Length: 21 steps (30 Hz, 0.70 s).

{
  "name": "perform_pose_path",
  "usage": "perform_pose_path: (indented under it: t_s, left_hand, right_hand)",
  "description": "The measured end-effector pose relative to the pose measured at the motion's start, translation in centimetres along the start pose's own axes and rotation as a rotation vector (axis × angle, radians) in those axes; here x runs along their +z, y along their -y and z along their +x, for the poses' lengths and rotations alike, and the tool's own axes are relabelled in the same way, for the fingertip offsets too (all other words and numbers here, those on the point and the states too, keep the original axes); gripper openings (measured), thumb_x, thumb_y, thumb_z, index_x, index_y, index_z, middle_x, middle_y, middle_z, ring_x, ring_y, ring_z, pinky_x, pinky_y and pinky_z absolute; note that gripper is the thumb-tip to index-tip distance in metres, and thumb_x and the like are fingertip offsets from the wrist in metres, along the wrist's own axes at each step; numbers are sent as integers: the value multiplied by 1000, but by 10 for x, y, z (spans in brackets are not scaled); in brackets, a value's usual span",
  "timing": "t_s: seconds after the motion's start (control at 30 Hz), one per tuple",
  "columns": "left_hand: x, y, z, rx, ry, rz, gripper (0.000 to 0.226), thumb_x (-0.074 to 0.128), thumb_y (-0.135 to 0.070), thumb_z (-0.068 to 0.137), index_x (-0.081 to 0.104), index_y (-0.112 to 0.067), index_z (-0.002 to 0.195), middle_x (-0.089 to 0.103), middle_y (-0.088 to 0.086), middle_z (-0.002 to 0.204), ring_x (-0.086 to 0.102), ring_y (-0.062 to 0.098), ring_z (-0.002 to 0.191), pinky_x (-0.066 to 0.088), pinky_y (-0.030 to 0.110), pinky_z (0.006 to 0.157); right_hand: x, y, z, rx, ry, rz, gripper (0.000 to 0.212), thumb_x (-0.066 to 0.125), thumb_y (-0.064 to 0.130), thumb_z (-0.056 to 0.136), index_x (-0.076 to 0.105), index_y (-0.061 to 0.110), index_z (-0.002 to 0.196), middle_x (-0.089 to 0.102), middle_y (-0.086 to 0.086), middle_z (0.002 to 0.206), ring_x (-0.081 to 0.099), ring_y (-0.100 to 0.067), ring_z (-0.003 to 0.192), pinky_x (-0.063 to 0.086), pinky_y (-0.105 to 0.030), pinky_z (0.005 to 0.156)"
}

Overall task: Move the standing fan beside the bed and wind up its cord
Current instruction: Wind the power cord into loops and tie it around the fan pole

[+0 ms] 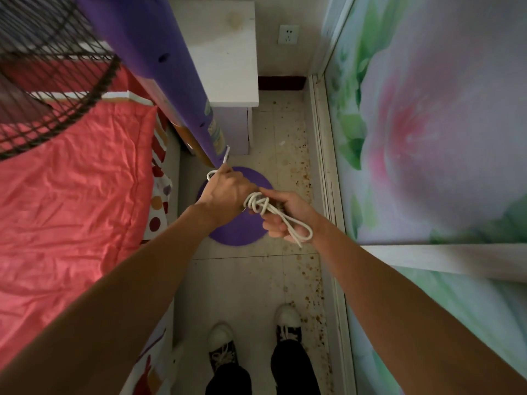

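The purple standing fan stands on the floor between the bed and the sliding door. Its pole rises from a round purple base, and its black wire grille fills the top left. The white cord leaves the pole's foot, passes through my left hand and ends in a bundle of loops. My left hand pinches the cord close to the pole. My right hand is closed around the looped bundle just to the right, and one loop hangs out below it.
A bed with a coral-red cover lies along the left. A white nightstand stands behind the fan, with a wall socket beside it. A flower-printed sliding door runs along the right. My two shoes stand on the stained tile floor.
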<state>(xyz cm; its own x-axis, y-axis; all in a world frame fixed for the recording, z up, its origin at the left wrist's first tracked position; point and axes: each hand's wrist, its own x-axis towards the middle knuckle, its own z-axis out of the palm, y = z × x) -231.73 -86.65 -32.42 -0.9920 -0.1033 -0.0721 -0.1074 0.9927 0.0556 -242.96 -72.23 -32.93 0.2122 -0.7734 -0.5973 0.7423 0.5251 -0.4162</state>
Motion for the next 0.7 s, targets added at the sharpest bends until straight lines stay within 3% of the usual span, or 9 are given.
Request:
perform_pose_path:
  t_s: [0.07,0.13,0.23,0.33,0.43,0.5,0.57,0.63,0.7]
  left_hand:
    - [4,1,0,9,-9,33,11,72,-10,80,68,-14,70,70,5,67,66,29,68,47,41,80]
    - [6,4,-4,35,86,82,10,63,-17,90,70,-18,83,73,0,80,66,24,83,42,39,89]
    - [5,11,-14,2,104,107,11,65,-22,88,67,-22,99,70,-2,100,59,24,106,36,47,98]
    - [1,15,-34,-243,-106,-47,55,74,-11,68,61,-20,121,53,14,133,48,38,121,37,60,95]
    - [11,1,-57,-652,-174,-463,57,64,-14,76,50,-20,132,47,13,135,48,36,120,43,56,94]
    - [15,-14,-58,-963,-27,-1048,34,54,-18,94,52,-17,128,63,9,120,67,22,100,56,42,79]
    - [24,-25,-57,-1033,48,-1456,22,42,-23,104,62,-22,110,73,4,104,72,7,78,52,23,65]
    - [32,-28,-52,-1051,21,-1569,30,37,-32,105,66,-27,100,76,-1,98,73,8,82,49,28,76]
    - [39,-24,-49,-1100,-37,-1603,33,36,-36,104,68,-28,97,77,-4,94,71,14,93,46,36,85]
  right_hand:
    - [0,-7,0,-5,51,38,45,46,43,96,61,1,92,46,2,40,40,-7,32,29,-20,33]
    - [4,-14,-1,-3,43,3,44,46,43,99,63,3,92,50,0,45,44,-10,37,33,-21,37]
    - [6,-16,-4,-25,-87,-233,41,51,41,100,68,4,100,63,-6,66,58,-15,55,50,-26,53]
    - [2,-19,-7,-74,-225,-566,31,50,35,101,69,12,112,71,-3,83,67,-12,74,52,-29,74]
    - [4,-25,-3,-95,-321,-760,23,57,35,98,70,28,116,73,4,101,69,-9,95,51,-34,94]
    - [6,-29,3,-158,-364,-875,23,63,33,95,69,26,117,72,2,107,67,-12,100,51,-34,95]
    - [8,-34,13,-220,-434,-1020,21,65,32,94,67,21,111,71,2,99,67,-12,92,53,-33,85]
    - [10,-38,24,-282,-508,-1127,8,63,29,95,63,23,101,67,11,86,61,-4,78,46,-26,71]
    - [11,-41,37,-332,-550,-1142,12,62,23,95,67,16,103,70,6,91,63,-9,82,49,-28,71]
